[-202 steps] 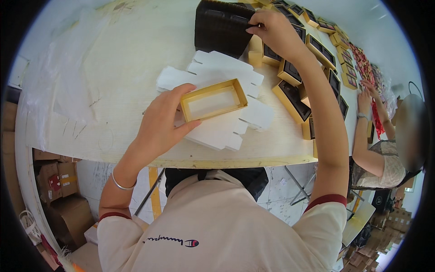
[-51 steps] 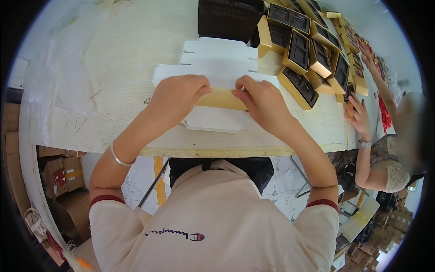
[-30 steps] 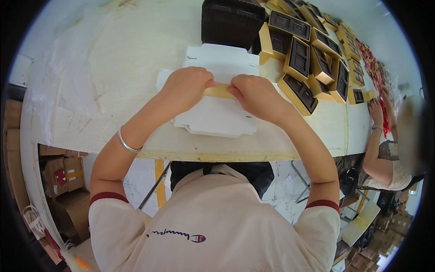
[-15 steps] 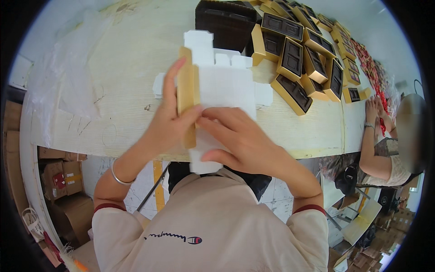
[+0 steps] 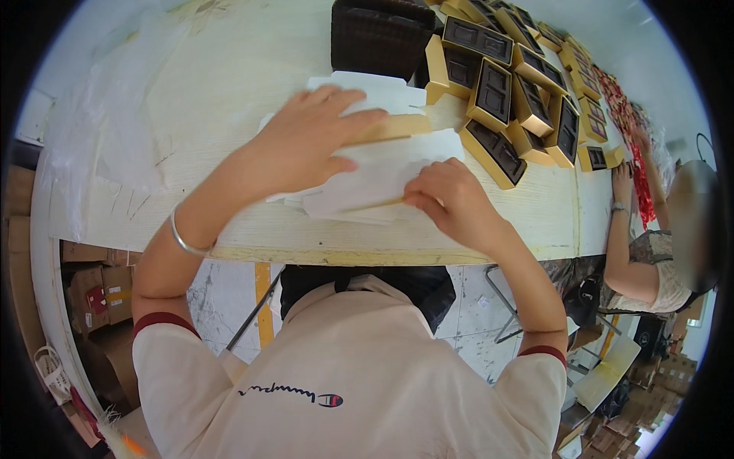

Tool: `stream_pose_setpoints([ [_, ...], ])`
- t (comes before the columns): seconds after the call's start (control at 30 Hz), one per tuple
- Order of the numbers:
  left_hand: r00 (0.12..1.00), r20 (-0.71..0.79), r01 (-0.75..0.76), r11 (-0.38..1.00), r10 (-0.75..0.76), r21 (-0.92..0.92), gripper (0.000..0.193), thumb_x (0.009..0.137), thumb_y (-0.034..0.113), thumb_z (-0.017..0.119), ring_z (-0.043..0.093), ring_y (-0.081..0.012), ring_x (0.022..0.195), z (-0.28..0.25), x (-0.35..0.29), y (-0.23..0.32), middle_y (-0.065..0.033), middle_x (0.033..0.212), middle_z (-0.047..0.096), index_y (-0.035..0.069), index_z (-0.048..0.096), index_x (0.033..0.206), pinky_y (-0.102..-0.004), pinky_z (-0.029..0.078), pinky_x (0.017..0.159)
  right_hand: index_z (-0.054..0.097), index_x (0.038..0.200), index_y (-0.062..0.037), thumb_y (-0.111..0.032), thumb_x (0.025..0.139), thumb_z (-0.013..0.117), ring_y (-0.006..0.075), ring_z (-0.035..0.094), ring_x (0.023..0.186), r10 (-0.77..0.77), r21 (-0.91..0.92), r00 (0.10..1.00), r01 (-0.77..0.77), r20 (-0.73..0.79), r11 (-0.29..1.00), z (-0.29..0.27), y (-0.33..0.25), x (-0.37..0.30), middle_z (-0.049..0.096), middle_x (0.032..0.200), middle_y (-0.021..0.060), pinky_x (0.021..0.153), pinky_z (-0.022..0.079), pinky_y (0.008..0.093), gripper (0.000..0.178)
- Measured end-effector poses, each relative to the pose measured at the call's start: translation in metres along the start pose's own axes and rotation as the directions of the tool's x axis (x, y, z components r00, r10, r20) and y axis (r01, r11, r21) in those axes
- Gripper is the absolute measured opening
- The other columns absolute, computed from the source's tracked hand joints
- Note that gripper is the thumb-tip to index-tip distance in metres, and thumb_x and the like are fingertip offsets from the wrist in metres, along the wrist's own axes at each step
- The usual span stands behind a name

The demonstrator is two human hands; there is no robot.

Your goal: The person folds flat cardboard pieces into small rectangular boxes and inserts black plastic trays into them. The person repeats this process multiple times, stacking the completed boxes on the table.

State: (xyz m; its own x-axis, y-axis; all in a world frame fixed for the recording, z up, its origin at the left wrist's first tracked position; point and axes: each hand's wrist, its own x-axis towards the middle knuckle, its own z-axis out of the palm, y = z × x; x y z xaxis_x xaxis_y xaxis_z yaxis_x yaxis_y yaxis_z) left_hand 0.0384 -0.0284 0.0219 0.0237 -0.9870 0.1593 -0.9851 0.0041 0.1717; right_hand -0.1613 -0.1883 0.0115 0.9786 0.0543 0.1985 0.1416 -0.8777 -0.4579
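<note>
A partly folded carton (image 5: 382, 167), white on the side facing up with a strip of gold showing, lies on the table in front of me. My left hand (image 5: 306, 139) is over its left part, fingers spread, the palm hidden from above. At the carton's right end, my right hand (image 5: 461, 205) pinches the edge between thumb and fingers. More flat white card (image 5: 373, 86) shows beneath and behind it. Just beyond stands a stack of dark brown plastic trays (image 5: 380, 44).
Gold boxes with dark inserts (image 5: 492, 93) are heaped at the far right. Clear plastic sheeting (image 5: 115, 115) covers the table's left side. Another person's arm (image 5: 638, 268) rests at the right end, near red packets (image 5: 636, 138). Brown cardboard boxes (image 5: 99, 298) sit under the table at left.
The carton has gone from upright in my left hand to lying crosswise on the table. My left hand has opened over it, and my right hand has moved right to its end.
</note>
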Motion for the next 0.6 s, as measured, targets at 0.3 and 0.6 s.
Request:
stream_pose_setpoints([
  [0.3,0.990,-0.130,-0.052,0.999,0.051,-0.002,0.042,0.069,0.019,0.076,0.053,-0.0243,0.099,0.018,-0.038,0.042,-0.0080,0.105,0.056,0.005,0.061,0.105,-0.0377,0.046,0.081,0.053,0.095,-0.0045,-0.010,0.084,0.068,0.0127,0.041,0.056,0.405,0.418,0.826,-0.553,0.392,0.721,-0.008,0.015,0.042,0.049,0.059,0.0030,0.056,0.037,0.0274,0.019],
  [0.6,0.977,-0.194,-0.101,0.992,0.086,-0.071,0.035,0.072,0.015,0.073,0.055,-0.0221,0.077,0.035,-0.040,0.026,-0.0066,0.092,0.055,0.002,0.062,0.103,-0.0325,0.049,0.067,0.056,0.106,-0.0061,-0.003,0.084,0.066,0.0133,0.045,0.070,0.287,0.398,0.950,-0.313,0.124,0.862,0.003,-0.005,0.016,0.052,0.084,0.0068,0.064,0.042,0.0258,0.024],
])
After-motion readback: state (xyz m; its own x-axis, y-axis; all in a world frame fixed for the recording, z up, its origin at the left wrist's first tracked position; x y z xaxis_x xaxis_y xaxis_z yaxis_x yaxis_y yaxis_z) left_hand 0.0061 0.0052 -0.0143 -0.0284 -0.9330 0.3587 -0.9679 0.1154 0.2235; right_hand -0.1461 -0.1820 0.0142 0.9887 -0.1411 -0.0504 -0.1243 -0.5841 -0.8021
